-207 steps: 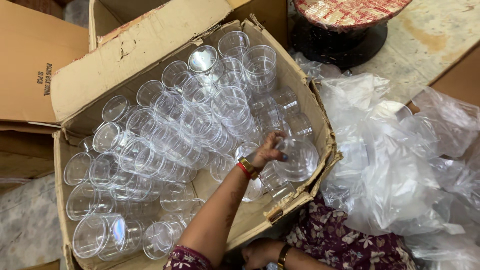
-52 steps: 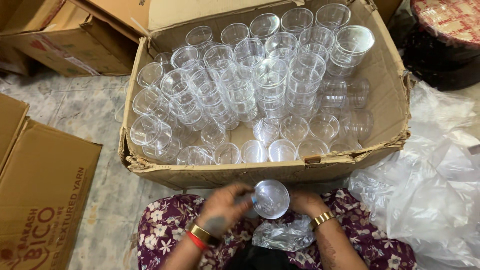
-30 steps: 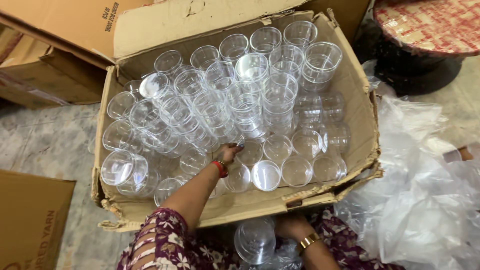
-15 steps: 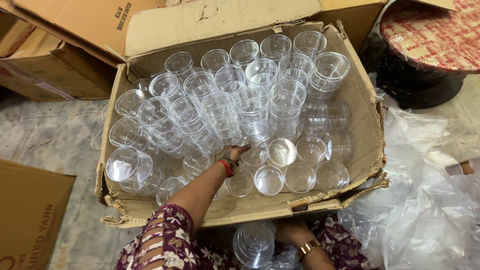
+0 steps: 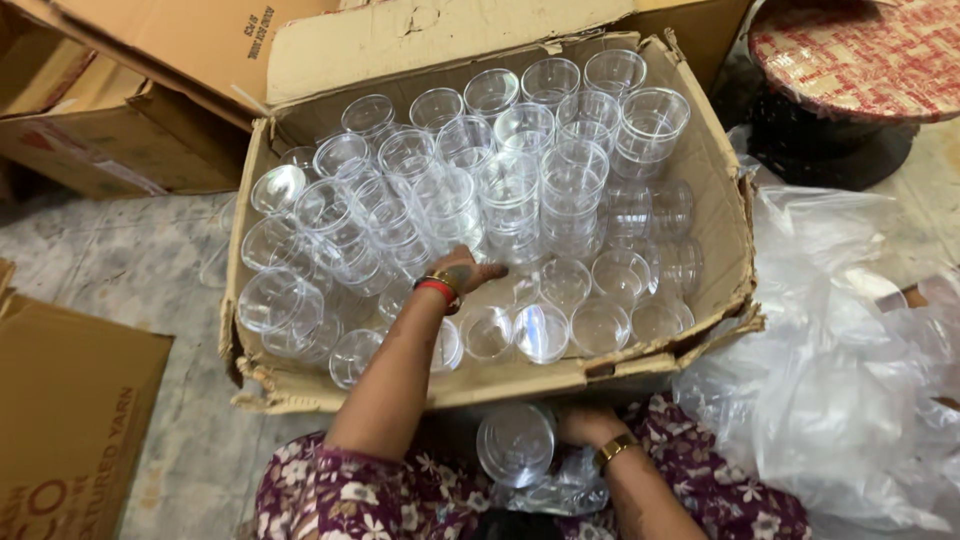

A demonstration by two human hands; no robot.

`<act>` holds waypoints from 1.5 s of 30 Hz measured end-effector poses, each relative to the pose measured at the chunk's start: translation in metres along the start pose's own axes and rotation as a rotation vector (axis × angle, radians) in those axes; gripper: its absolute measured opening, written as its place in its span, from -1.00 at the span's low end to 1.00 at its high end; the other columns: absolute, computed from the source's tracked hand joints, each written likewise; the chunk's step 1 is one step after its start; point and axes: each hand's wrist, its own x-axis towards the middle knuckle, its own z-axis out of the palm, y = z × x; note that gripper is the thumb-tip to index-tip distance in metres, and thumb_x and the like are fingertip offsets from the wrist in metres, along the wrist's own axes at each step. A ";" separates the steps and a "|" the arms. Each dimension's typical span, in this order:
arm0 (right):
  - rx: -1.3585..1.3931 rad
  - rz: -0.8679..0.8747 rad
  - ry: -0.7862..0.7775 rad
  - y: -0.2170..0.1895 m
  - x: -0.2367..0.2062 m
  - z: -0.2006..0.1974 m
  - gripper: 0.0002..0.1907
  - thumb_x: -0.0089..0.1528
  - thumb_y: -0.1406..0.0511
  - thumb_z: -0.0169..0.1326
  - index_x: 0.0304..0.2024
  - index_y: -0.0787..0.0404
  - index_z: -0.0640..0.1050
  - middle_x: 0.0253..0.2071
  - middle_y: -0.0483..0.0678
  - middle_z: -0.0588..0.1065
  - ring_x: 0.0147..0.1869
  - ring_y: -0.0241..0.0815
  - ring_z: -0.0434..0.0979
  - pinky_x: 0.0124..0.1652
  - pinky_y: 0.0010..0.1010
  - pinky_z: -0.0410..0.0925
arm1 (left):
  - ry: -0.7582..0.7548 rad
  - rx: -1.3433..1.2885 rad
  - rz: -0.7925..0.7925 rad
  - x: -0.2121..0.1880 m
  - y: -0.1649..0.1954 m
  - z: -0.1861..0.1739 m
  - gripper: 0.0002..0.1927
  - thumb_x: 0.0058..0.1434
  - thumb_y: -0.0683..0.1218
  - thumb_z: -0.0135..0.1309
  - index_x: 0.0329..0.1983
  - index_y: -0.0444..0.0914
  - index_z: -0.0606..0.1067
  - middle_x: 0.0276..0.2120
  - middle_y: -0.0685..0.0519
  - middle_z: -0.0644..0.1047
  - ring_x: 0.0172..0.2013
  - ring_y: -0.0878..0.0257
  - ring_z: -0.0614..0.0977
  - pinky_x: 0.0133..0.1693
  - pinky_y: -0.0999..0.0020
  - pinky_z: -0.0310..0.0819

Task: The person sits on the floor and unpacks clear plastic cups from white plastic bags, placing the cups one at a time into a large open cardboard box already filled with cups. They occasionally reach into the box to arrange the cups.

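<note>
Grey mottled floor (image 5: 130, 300) w/ brown cartons around, big open cardboard box (image 5: 720, 200) full of clear plastic cups (image 5: 510, 190); left hand (image 5: 468, 272) reaches in, fingers loosely open on cups, right hand (image 5: 585, 425) grips a clear cup (image 5: 515, 443) at lap, crumpled plastic sheeting (image 5: 850, 370) on right.

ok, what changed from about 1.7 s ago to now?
The left hand left the clear cup at the lap and reached forward into the cardboard box, now resting among the stacked clear cups. The right hand stayed at the lap, still holding that cup. Box, cup stacks and plastic bags look unmoved.
</note>
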 end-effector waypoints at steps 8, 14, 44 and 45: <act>-0.049 0.019 -0.087 0.052 -0.007 0.001 -0.54 0.24 -0.04 -0.04 -0.01 0.03 0.64 0.04 0.07 0.58 0.08 0.10 0.60 0.05 -0.13 0.43 | -0.082 -1.032 0.260 -0.201 -0.015 0.051 -0.31 0.13 0.11 0.19 0.29 -0.18 0.29 0.13 -0.06 0.52 0.10 0.10 0.58 0.01 0.07 0.57; 0.005 0.021 -0.103 0.059 -0.013 -0.009 -0.55 0.24 -0.05 -0.01 0.01 0.00 0.62 0.07 0.07 0.56 0.11 0.07 0.59 0.05 -0.14 0.43 | 0.321 -0.935 0.155 -0.239 -0.023 0.186 -0.40 0.21 0.07 0.28 0.22 -0.25 0.37 0.08 -0.19 0.56 0.06 0.03 0.59 0.11 0.17 0.49; 0.057 0.016 0.036 0.104 -0.027 0.012 -0.68 0.21 0.05 0.02 -0.15 -0.01 0.66 -0.05 0.07 0.58 0.03 0.13 0.59 0.00 -0.12 0.45 | -0.191 0.239 0.346 0.006 0.070 0.068 -0.19 0.13 0.33 0.20 0.37 -0.12 0.35 0.30 -0.11 0.42 0.29 -0.06 0.42 0.30 0.07 0.25; 0.049 -0.005 0.030 0.104 -0.028 0.015 -0.68 0.20 0.05 0.03 -0.15 -0.01 0.67 -0.05 0.08 0.58 0.04 0.14 0.59 0.01 -0.11 0.45 | -0.345 0.371 0.352 0.027 0.066 0.080 -0.10 0.11 0.38 0.22 0.41 -0.12 0.30 0.36 -0.09 0.36 0.34 -0.06 0.36 0.34 0.05 0.16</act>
